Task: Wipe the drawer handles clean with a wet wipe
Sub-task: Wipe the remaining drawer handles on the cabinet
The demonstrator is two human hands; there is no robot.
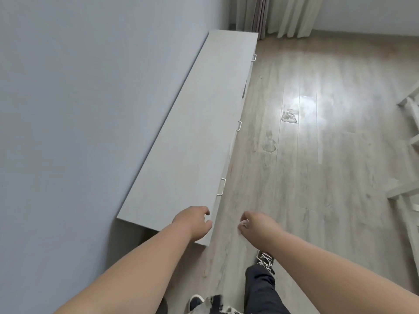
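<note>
While outstretched, both hands (226, 223) curled.

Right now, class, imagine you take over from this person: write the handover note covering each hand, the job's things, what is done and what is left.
Left hand: loosely curled, holding nothing, over the near corner of the cabinet.
Right hand: pinching a small white wet wipe, above the floor beside the cabinet.
Three handles show along the front edge: near handle, middle handle, far handle.
Done: wipe in hand; no handle is being touched.
Left: whether any handle is already clean cannot be told, so wipe all three, nearest first.
</note>
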